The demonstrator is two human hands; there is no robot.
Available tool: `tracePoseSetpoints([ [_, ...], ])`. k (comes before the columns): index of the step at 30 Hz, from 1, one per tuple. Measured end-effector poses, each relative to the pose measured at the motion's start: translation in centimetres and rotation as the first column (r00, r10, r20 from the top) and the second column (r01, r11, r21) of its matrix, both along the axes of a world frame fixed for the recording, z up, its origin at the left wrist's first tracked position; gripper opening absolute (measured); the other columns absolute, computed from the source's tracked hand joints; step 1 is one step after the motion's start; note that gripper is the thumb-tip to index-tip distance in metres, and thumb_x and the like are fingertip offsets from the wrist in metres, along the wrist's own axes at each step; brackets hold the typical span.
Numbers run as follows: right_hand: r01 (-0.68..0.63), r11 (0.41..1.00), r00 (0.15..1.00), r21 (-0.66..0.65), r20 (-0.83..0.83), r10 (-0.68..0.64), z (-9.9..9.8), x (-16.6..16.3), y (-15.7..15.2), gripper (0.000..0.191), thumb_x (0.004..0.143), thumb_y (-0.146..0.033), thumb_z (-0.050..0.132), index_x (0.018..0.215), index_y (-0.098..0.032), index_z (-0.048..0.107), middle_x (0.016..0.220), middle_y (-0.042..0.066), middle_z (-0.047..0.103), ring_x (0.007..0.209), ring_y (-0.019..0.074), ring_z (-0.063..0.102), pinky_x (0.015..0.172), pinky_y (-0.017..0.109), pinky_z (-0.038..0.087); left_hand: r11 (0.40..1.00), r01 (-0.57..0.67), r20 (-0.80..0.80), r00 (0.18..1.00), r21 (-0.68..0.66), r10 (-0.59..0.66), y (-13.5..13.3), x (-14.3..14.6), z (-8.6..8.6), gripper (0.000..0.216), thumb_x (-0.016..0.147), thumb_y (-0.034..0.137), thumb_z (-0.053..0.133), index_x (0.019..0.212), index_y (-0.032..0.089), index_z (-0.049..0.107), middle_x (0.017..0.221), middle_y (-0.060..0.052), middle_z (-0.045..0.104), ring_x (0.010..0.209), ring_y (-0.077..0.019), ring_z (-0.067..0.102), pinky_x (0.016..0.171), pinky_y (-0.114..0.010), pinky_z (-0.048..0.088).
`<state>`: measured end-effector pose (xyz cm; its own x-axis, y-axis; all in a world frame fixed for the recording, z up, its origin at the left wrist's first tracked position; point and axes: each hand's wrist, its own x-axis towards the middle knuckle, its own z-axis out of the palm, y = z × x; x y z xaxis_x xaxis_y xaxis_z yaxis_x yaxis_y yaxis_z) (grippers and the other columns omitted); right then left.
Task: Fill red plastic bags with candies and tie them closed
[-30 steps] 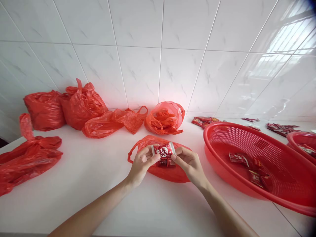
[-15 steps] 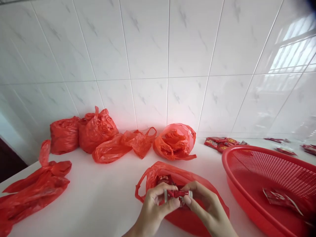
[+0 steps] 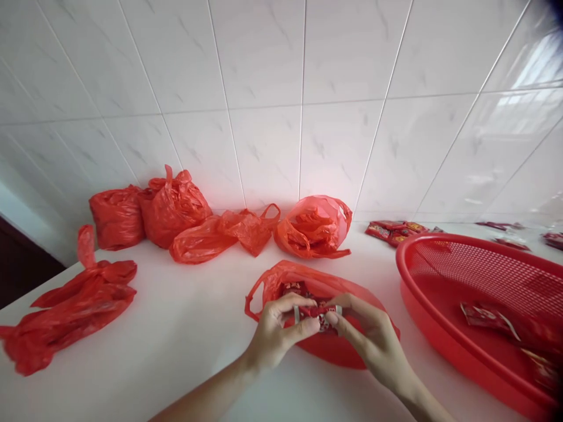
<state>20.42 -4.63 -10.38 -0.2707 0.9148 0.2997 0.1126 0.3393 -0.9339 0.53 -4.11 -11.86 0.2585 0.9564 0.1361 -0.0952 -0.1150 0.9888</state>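
Note:
Between my two hands is a small red snack packet with pale ends. My left hand pinches its left end between thumb and fingers, and my right hand pinches the right end. Both hold it over an open red plastic bag lying on the white table. Inside that bag, behind my fingers, another dark red packet shows; the rest of the contents is hidden by my hands.
At right stands a red plastic basket with red packets inside. More packets lie behind it. Along the tiled wall sit filled red bags, a loose bag and a bundle of bags. A knotted bag lies at left.
The view has tilted downward, so the things appear higher and more of my forearms shows. Both hands keep hold of the same packet, with its printed face now a little more visible.

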Motion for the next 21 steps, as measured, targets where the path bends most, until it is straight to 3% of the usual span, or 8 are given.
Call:
tracePoseSetpoints([
  [21, 0.008, 0.999, 1.0, 0.044, 0.009, -0.009, 0.52, 0.13, -0.11, 0.015, 0.093, -0.033, 0.064, 0.088, -0.019, 0.069, 0.08, 0.003, 0.067, 0.073, 0.0154, 0.058, 0.068, 0.026, 0.049, 1.0, 0.013, 0.038, 0.999, -0.025, -0.012, 0.08, -0.05, 0.35, 0.015, 0.08, 0.03, 0.078, 0.094, 0.024, 0.079, 0.101, -0.005, 0.065, 0.101, -0.0199, 0.061, 0.088, -0.029, 0.05],
])
